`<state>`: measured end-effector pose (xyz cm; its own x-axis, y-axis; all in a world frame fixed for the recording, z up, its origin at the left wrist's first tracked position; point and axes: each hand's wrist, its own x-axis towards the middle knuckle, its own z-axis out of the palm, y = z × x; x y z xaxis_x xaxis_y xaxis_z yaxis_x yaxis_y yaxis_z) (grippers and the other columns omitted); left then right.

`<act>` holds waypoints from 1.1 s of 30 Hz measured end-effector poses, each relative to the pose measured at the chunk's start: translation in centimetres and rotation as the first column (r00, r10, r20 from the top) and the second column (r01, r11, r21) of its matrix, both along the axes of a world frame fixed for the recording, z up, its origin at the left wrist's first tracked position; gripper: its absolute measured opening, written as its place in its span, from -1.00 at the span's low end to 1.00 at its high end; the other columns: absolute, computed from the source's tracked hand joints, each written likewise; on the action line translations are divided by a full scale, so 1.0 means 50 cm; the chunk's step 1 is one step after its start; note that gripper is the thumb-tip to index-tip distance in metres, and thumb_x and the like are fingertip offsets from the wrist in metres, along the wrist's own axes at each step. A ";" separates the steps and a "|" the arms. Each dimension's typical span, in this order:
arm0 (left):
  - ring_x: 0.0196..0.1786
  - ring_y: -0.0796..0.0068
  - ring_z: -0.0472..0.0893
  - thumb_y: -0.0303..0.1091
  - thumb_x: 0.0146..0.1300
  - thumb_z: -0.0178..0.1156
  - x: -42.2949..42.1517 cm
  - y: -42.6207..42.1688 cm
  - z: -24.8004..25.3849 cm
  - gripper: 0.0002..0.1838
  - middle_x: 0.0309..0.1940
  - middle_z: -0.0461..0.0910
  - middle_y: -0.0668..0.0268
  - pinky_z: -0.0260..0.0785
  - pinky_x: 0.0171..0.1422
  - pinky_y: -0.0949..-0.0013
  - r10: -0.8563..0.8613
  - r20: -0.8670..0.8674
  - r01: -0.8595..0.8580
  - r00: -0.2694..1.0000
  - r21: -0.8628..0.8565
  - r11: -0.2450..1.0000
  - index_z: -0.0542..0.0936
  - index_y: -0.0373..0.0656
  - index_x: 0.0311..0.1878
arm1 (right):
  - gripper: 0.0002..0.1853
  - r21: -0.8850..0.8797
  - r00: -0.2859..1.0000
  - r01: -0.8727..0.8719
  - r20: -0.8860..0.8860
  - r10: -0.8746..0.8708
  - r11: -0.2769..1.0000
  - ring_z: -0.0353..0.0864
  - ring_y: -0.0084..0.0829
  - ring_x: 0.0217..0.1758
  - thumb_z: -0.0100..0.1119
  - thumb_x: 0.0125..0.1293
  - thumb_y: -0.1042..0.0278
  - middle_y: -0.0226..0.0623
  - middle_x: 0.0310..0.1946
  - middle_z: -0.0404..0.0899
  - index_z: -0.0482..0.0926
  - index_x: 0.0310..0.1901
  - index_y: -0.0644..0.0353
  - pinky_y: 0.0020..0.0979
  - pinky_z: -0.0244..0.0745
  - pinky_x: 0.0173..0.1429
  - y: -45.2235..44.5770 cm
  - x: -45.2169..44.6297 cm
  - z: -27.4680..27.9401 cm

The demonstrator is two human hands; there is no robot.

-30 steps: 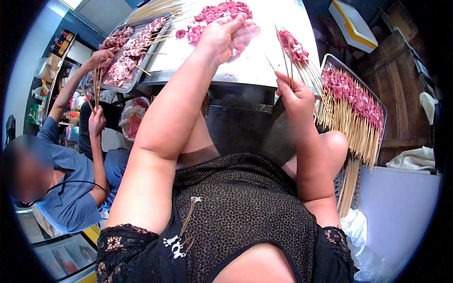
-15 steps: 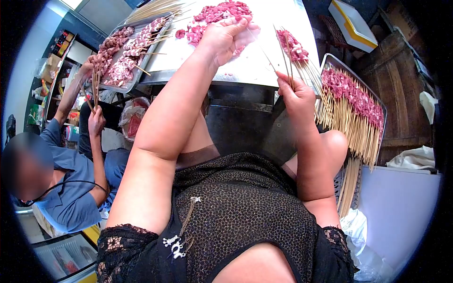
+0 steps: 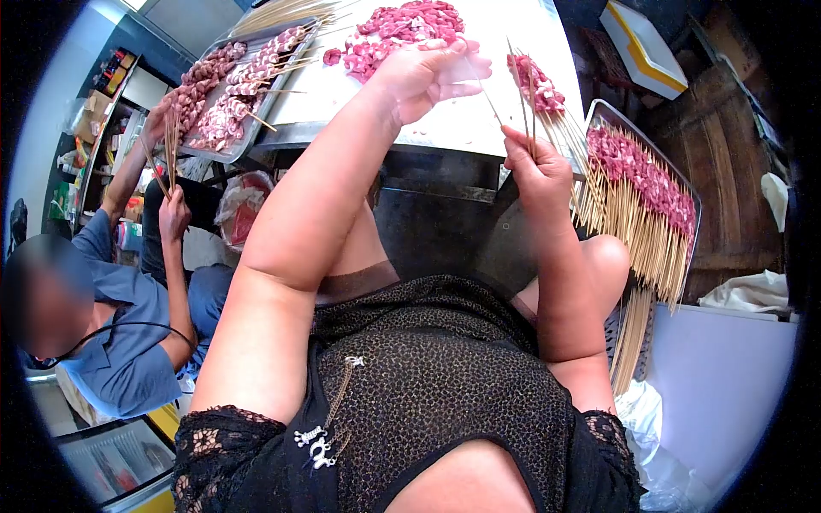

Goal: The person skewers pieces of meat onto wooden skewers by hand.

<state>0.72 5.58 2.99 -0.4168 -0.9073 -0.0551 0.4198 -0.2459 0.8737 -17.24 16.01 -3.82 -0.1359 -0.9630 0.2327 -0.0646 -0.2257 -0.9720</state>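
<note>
Head | right fingers (image 3: 516,154) grasp skewers (image 3: 533,120); left fingers (image 3: 466,89), hold unclear | meat pile (image 3: 402,34) beyond; tray (image 3: 698,214) rightward; left forearm (image 3: 346,158) crossing table edge (image 3: 308,134)

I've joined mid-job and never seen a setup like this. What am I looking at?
There's no machine here: these are a person's bare hands, seen from one camera worn on their head, looking forward and down. The right hand holds a few thin skewers. One slants across to the fingertips of the left hand; whether they pinch meat is unclear. On the white table lie a pile of raw meat pieces and some threaded meat skewers. More fill the metal tray at the right. At the left, beside another tray of meat skewers, a co-worker's hand holds a bunch of sticks.
</note>
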 end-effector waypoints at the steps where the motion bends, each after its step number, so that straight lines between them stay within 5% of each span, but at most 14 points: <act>1: 0.04 0.20 0.57 -0.32 0.35 -0.01 -0.001 0.000 -0.001 -0.74 -0.02 0.54 0.02 0.48 0.09 0.19 -0.001 0.032 0.001 0.999 -0.005 1.000 0.45 -0.27 -0.01 | -0.79 0.053 0.999 -0.017 0.049 0.014 0.998 0.39 -0.74 -0.51 0.17 0.23 0.45 -0.54 -0.55 0.49 0.62 -0.11 0.26 -0.68 0.31 -0.38 0.001 0.001 0.002; 5: 0.00 0.22 0.59 -0.35 0.35 -0.02 -0.004 0.001 -0.002 -0.74 -0.05 0.56 0.02 0.53 0.01 0.26 0.076 -0.009 -0.076 0.997 -0.097 0.992 0.44 -0.30 0.02 | -0.79 0.021 0.998 -0.022 0.063 0.021 1.000 0.40 -0.74 -0.50 0.16 0.23 0.45 -0.54 -0.54 0.50 0.62 -0.10 0.26 -0.68 0.31 -0.38 0.002 -0.002 0.002; 7: -0.12 0.33 0.63 -0.30 0.31 0.08 -0.006 0.006 0.008 -0.75 -0.18 0.62 0.17 0.53 -0.21 0.36 0.211 -0.020 -0.212 0.977 -0.066 0.975 0.51 -0.19 -0.02 | -0.79 0.023 0.998 -0.040 0.051 0.039 0.999 0.41 -0.74 -0.49 0.17 0.23 0.45 -0.53 -0.54 0.51 0.62 -0.10 0.25 -0.68 0.31 -0.37 0.002 -0.003 0.002; 14: -0.20 0.40 0.65 -0.26 0.33 0.06 0.004 -0.003 0.005 -0.76 -0.22 0.64 0.22 0.38 -0.50 0.48 0.202 0.074 -0.192 0.977 -0.123 0.974 0.54 -0.13 -0.02 | -0.79 0.038 0.999 -0.025 -0.024 0.026 0.999 0.41 -0.73 -0.50 0.17 0.22 0.44 -0.51 -0.57 0.51 0.63 -0.11 0.25 -0.66 0.33 -0.37 0.005 -0.013 0.012; 22: -0.03 0.23 0.60 -0.34 0.33 0.02 0.002 -0.004 0.005 -0.70 -0.13 0.59 0.08 0.53 0.04 0.21 0.002 -0.045 -0.004 0.999 -0.049 0.999 0.45 -0.33 0.03 | -0.79 0.020 0.999 -0.039 -0.007 0.039 0.999 0.41 -0.73 -0.49 0.15 0.24 0.46 -0.54 -0.54 0.50 0.62 -0.10 0.26 -0.67 0.33 -0.36 0.002 -0.019 0.003; 26: 0.01 0.23 0.58 -0.34 0.33 0.02 0.001 -0.006 0.004 -0.71 -0.12 0.58 0.07 0.49 0.08 0.14 -0.019 -0.040 0.017 0.999 -0.049 0.999 0.45 -0.33 0.01 | -0.78 0.012 0.996 -0.077 0.038 0.077 0.997 0.40 -0.74 -0.49 0.15 0.24 0.46 -0.55 -0.52 0.50 0.61 -0.09 0.27 -0.68 0.32 -0.37 -0.001 -0.016 -0.009; 28: 0.00 0.24 0.58 -0.33 0.33 0.02 0.001 -0.004 0.010 -0.72 -0.10 0.57 0.06 0.49 0.09 0.14 -0.018 0.011 0.018 1.000 -0.055 0.998 0.45 -0.32 0.00 | -0.78 0.035 0.995 -0.075 0.062 0.072 0.997 0.33 -0.80 -0.53 0.13 0.27 0.48 -0.56 -0.54 0.46 0.59 -0.06 0.27 -0.77 0.12 -0.47 -0.002 -0.009 -0.010; 33: 0.00 0.24 0.58 -0.32 0.33 0.02 0.005 -0.004 0.012 -0.71 -0.07 0.56 0.05 0.48 0.10 0.14 -0.029 0.054 0.032 0.998 -0.059 0.998 0.45 -0.30 0.01 | -0.79 0.133 0.975 -0.158 0.177 0.133 0.978 0.32 -0.75 -0.56 0.12 0.25 0.47 -0.55 -0.55 0.46 0.60 -0.10 0.29 -0.71 0.23 -0.45 -0.001 -0.009 0.000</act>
<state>0.98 5.36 3.60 -0.4424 -0.8965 -0.0234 0.3657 -0.2042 0.9080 -17.69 15.97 -3.84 -0.0165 -0.9971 0.0748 0.1243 -0.0763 -0.9893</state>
